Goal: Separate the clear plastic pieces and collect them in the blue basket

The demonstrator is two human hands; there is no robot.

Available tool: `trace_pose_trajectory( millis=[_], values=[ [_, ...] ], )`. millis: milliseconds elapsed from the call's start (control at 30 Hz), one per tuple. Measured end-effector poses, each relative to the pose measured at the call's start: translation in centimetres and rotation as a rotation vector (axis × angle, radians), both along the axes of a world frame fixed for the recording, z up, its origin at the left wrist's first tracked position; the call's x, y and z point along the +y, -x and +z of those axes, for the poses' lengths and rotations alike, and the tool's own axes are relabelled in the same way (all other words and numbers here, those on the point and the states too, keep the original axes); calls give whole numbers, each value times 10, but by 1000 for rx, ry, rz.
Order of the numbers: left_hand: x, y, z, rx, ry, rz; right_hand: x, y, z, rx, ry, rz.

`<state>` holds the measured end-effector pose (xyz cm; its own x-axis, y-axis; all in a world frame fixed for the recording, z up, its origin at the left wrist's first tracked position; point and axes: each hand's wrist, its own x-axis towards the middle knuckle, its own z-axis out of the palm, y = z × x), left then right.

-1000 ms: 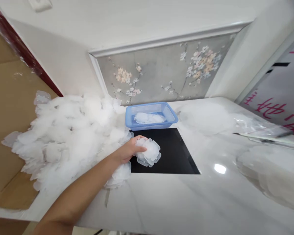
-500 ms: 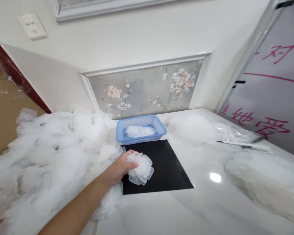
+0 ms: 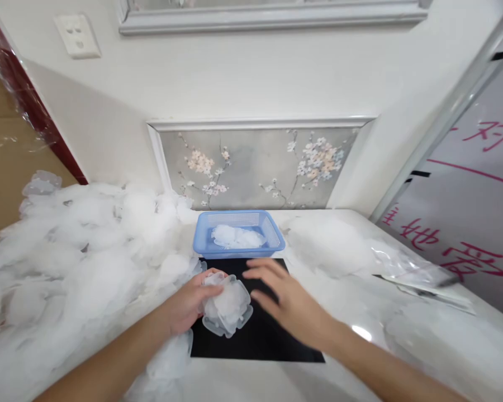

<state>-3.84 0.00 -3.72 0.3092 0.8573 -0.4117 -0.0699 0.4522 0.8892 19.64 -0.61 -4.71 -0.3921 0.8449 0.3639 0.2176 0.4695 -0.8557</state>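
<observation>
My left hand [image 3: 197, 298] is closed round a stack of translucent white, petal-edged plastic pieces [image 3: 228, 306], thumb on top, above a black mat [image 3: 260, 340]. To its right, my right hand [image 3: 283, 298] has its fingers spread, with nothing in them and a small gap to the stack. Slight blur softens its fingertips. Behind both hands stands a blue plastic basket [image 3: 197, 240] with a few similar white pieces [image 3: 238, 237] lying in it. A large heap of the same translucent pieces [image 3: 88, 262] spreads over the left side, close to my left forearm.
On the right of the white marbled table [image 3: 339, 312] lie a clear plastic bag [image 3: 411, 265] and some flat packets. A wall with a framed flower panel [image 3: 255, 167] rises behind the basket. A whiteboard with red writing [image 3: 473, 195] stands at right, cardboard [image 3: 4, 167] at far left.
My right hand has come into view from the right, near the stack. My left hand, still holding the stack, sits slightly lower and further left in view; the camera has tilted.
</observation>
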Motion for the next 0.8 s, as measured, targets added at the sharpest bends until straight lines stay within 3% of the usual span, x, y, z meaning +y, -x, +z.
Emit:
trace_pose_trajectory(
  millis=[133,233,333,500,600,700,800],
  values=[
    [2,2,-1,-5,28,26,3,24,-30,23,205,6],
    [3,3,-1,-59,26,-20,6,34,-40,180,325,-35],
    [3,2,-1,-72,22,-127,6,31,-37,190,330,10],
    [5,0,1,-16,63,-81,3,19,-35,5,42,89],
    [5,-2,3,-23,112,-119,4,20,-35,-84,-32,110],
    [4,-4,4,-65,120,-195,5,22,-33,-33,13,124],
    [3,-6,2,-47,97,-178,7,23,-29,190,260,-6]
  ],
)
